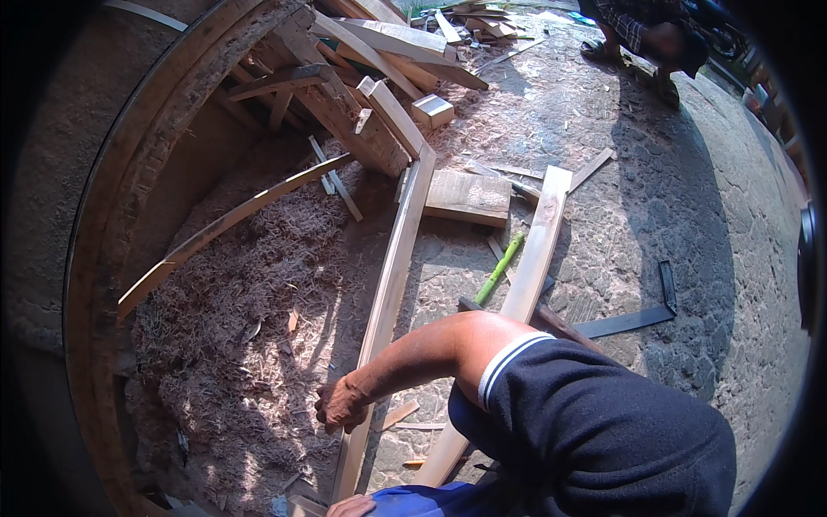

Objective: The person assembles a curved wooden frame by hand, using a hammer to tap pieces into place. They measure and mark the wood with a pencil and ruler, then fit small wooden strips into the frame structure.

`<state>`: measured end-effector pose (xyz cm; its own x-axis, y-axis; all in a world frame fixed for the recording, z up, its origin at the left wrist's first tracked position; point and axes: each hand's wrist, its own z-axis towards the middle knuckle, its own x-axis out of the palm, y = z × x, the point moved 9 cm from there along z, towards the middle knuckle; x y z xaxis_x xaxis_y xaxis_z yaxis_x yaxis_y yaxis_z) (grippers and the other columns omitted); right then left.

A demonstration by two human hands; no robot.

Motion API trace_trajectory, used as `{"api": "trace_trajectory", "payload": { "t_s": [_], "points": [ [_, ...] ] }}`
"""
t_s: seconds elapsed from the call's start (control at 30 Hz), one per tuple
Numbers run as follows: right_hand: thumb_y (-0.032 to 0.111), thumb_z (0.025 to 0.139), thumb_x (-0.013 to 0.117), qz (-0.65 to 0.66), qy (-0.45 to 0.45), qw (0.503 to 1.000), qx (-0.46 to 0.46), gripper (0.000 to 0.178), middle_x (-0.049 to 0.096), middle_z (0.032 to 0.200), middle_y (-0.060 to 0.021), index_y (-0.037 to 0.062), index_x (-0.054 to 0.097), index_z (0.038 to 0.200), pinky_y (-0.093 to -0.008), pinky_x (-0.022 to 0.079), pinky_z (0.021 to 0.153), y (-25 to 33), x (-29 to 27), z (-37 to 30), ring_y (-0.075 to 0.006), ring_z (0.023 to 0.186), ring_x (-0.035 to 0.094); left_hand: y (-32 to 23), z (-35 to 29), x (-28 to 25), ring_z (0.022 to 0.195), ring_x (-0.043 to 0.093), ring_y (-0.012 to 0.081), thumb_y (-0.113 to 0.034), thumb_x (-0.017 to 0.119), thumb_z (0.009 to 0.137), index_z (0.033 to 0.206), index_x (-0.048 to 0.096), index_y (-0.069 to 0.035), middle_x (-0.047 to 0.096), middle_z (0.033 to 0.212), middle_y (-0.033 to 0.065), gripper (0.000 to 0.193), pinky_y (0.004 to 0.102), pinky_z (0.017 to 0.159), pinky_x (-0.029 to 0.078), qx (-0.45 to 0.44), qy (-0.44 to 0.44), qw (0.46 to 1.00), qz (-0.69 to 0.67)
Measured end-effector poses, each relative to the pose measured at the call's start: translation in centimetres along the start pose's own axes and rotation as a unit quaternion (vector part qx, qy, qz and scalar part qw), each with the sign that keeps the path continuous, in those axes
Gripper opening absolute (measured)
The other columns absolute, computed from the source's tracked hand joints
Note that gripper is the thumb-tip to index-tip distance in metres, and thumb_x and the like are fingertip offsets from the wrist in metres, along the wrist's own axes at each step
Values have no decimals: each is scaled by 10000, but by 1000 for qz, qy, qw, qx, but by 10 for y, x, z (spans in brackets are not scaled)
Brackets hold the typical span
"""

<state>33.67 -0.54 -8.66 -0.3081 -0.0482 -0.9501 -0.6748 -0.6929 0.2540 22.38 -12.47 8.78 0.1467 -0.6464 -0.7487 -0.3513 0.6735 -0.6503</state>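
Note:
A long, narrow wooden plank [392, 276] runs away from me, its far end next to a dark, rough wooden beam [366, 142]. My right arm reaches across the plank from the right. Beyond its left edge, over the shavings, my right hand [343, 405] is closed with curled fingers; what it holds, if anything, is hidden. Only the fingers of my left hand [351, 507] show at the bottom edge, bent over the plank's near end. To the right lies a second, paler plank [538, 246], partly covered by my arm and sleeve.
Wood shavings [250, 370] heap up at left inside a curved wooden edge [90, 284]. A thick block [469, 198], a green-handled tool [500, 269] and a metal square [633, 320] lie rightward. Stacked boards [388, 39] stand far off; another person [642, 34] crouches at top right.

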Motion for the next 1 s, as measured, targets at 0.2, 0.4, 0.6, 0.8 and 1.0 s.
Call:
{"api": "trace_trajectory", "payload": {
  "t_s": [0.2,0.4,0.6,0.8,1.0],
  "points": [
    [381,888,683,-4,-19,1000,12,392,685,1121,-177,89,697,1149,-515,514,963,-14,-11,-19,-381,1154,619,37,-4,-5,1172,613,291,-472,544,1030,1243,651,48,665,1239,181,572,410,1051,445,-44,-4,992,-122],
    [395,950,639,17,-178,977,112,389,622,1234,-100,154,641,1256,-511,476,983,-51,-78,-81,-315,1186,584,133,44,-18,1136,626,299,-543,758,867,1309,616,69,666,1228,224,767,405,993,475,-82,-136,987,14],
    [294,971,654,4,-411,849,333,368,666,1160,-145,116,638,1292,-453,540,923,-134,-161,-285,-338,1090,646,205,116,60,1267,552,406,-365,841,755,1386,548,-17,587,1361,238,778,481,1077,420,-133,-33,976,168],
    [513,885,716,-55,-499,619,604,712,645,1304,-187,94,516,1425,-438,497,1025,-223,-261,-506,-363,1207,622,225,146,98,854,717,411,-369,820,775,1170,624,-112,744,945,186,510,505,762,560,-214,-17,958,191],
    [648,635,883,-11,-593,516,618,1403,394,1512,-334,-22,99,1587,-485,364,1161,-268,-300,-580,-427,1400,439,225,136,107,854,702,424,-383,812,799,1030,594,-90,726,923,185,432,520,734,545,-199,-43,948,244]
  ]
}}
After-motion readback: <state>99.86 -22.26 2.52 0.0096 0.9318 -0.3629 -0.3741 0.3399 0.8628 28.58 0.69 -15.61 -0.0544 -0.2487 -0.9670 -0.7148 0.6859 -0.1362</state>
